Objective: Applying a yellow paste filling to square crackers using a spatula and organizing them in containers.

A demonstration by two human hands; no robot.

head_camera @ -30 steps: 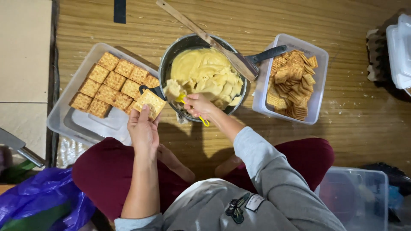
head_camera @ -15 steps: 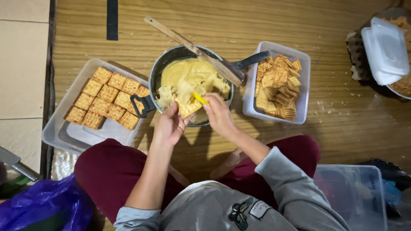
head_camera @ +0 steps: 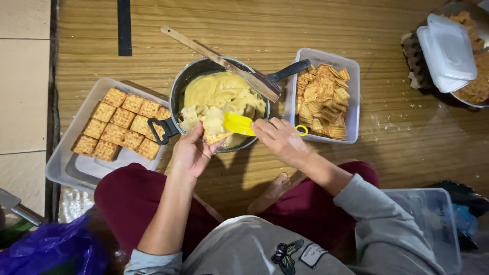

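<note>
One square golden cracker (head_camera: 213,133), heaped with pale cream, sits pinched between the left hand's (head_camera: 191,153) thumb and fingers over the near rim of the round dark metal pan (head_camera: 175,94). The right hand (head_camera: 280,140) grips one yellow plastic spatula (head_camera: 238,124), its blade touching the cracker's cream. Ten filled crackers lie in the clear rectangular tray (head_camera: 63,153) to the left.

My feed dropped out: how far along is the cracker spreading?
Done: about ten crackers lie in the left tray, with bare tray left. In hand: the left hand holds a cracker while the right hand spreads cream with a yellow spatula. Left: many plain crackers in the right container.
</note>
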